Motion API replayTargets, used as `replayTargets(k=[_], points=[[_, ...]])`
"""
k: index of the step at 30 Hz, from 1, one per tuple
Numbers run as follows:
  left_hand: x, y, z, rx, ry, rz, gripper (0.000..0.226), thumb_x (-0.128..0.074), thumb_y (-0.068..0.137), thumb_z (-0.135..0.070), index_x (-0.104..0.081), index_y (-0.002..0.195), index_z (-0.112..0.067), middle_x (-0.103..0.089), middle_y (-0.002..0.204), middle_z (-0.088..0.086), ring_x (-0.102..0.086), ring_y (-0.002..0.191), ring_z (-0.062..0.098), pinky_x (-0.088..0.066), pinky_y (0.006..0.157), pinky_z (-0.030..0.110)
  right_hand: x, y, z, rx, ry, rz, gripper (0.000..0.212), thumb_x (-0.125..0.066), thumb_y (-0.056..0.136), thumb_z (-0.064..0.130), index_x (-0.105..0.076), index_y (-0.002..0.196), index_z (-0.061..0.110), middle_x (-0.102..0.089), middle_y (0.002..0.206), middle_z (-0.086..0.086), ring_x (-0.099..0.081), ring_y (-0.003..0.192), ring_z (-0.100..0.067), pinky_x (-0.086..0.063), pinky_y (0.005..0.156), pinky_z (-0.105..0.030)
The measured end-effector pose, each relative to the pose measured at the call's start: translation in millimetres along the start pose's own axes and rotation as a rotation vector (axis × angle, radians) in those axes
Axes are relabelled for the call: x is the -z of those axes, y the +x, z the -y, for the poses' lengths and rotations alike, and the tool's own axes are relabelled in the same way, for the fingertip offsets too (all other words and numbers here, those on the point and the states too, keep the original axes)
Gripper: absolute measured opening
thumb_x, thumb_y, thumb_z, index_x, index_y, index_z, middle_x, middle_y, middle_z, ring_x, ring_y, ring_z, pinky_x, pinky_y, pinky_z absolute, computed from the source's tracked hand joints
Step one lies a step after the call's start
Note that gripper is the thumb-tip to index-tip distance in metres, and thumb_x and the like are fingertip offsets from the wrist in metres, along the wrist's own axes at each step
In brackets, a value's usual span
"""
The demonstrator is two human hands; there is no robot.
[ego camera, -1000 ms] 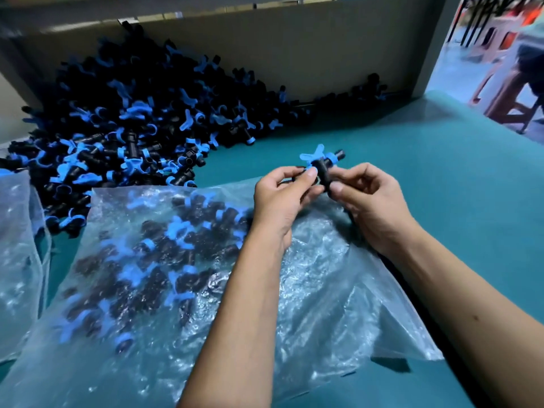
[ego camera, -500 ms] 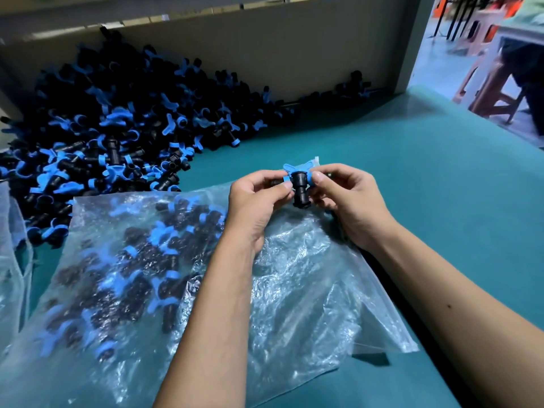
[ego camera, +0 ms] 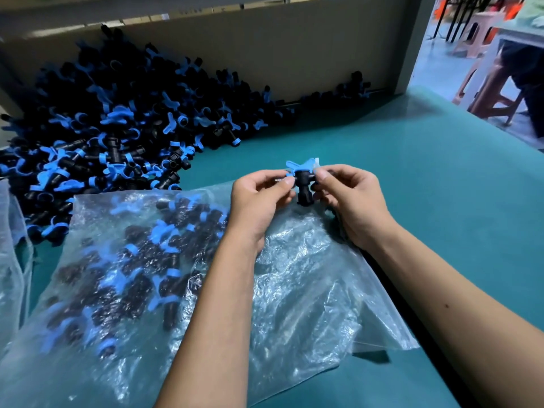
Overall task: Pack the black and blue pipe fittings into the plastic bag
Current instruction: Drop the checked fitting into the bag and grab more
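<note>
One black and blue pipe fitting [ego camera: 303,184] is up in the air near the middle of the green desk [ego camera: 426,184], just over the far edge of the plastic bag [ego camera: 309,278], and both hands pinch it: the left hand [ego camera: 260,198] from one side, the right hand [ego camera: 350,198] from the other. The bag lies flat along the near edge with many fittings [ego camera: 138,269] inside. A big pile of fittings [ego camera: 117,128] fills the far left corner against the brown wall board [ego camera: 294,51].
</note>
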State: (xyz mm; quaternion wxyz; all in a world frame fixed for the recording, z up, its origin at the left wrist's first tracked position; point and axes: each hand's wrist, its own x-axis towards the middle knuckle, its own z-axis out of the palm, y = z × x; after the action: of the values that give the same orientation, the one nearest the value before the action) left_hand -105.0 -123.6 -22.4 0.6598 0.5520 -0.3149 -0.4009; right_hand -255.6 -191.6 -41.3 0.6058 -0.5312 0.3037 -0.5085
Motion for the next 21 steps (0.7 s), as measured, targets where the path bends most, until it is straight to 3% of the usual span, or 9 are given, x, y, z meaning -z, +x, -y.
replayTargets(k=[2,7,12,14,16,21], points=[[-3.0,-0.8,1.3,-0.001,0.050,0.017,0.007,-0.073,0.092,-0.001,-0.075,0.097,-0.004,-0.074,0.075,0.005,-0.068,0.067,0.014,-0.058,0.067,0.021,-1.0,-1.8,-0.2,0.044,-0.089,0.055,0.007,-0.076,0.090,0.018,-0.077,0.090,0.012,-0.076,0.081,-0.010,-0.067,0.069,-0.018,-0.050,0.065,-0.032],[-0.3,-2.1,-0.6,0.001,0.045,0.018,0.010,-0.072,0.090,0.004,-0.074,0.093,-0.006,-0.076,0.074,0.001,-0.071,0.069,0.014,-0.058,0.068,0.021,-1.6,-2.4,0.3,0.058,-0.103,0.074,0.007,-0.077,0.088,0.012,-0.074,0.092,0.006,-0.073,0.074,-0.003,-0.062,0.060,-0.008,-0.046,0.056,-0.019],[7.3,0.9,-6.6,-0.040,-0.001,-0.080,0.016,-0.072,0.089,0.007,-0.075,0.091,-0.009,-0.074,0.076,0.000,-0.072,0.077,0.016,-0.058,0.074,0.022,-0.3,1.4,3.1,-0.034,0.115,-0.087,0.006,-0.069,0.094,0.010,-0.072,0.088,0.009,-0.062,0.067,-0.002,-0.051,0.057,-0.010,-0.044,0.057,-0.020],[5.4,-0.7,-7.6,-0.062,-0.008,-0.087,0.012,-0.075,0.088,0.003,-0.074,0.089,-0.009,-0.074,0.072,-0.002,-0.070,0.073,0.013,-0.057,0.072,0.020,0.7,2.4,4.1,-0.035,0.183,-0.121,0.005,-0.068,0.095,0.011,-0.068,0.096,0.006,-0.063,0.067,-0.001,-0.052,0.056,-0.009,-0.045,0.057,-0.018],[-0.1,-2.8,-6.5,-0.098,-0.013,-0.147,0.009,-0.079,0.087,-0.005,-0.072,0.086,-0.009,-0.072,0.070,-0.002,-0.068,0.069,0.011,-0.058,0.070,0.022,0.1,2.8,2.3,-0.023,0.187,-0.162,0.018,-0.068,0.096,0.014,-0.061,0.109,0.005,-0.067,0.072,-0.003,-0.056,0.057,-0.010,-0.048,0.058,-0.021],[-13.0,-4.0,-1.4,-0.205,0.023,-0.278,0.019,-0.085,0.083,-0.014,-0.067,0.077,-0.013,-0.071,0.076,0.007,-0.067,0.075,0.018,-0.058,0.079,0.039,-3.3,-2.7,-0.9,0.101,-0.268,0.047,0.034,-0.082,0.084,0.021,-0.062,0.112,0.016,-0.069,0.100,-0.009,-0.063,0.075,-0.016,-0.055,0.065,-0.031]])
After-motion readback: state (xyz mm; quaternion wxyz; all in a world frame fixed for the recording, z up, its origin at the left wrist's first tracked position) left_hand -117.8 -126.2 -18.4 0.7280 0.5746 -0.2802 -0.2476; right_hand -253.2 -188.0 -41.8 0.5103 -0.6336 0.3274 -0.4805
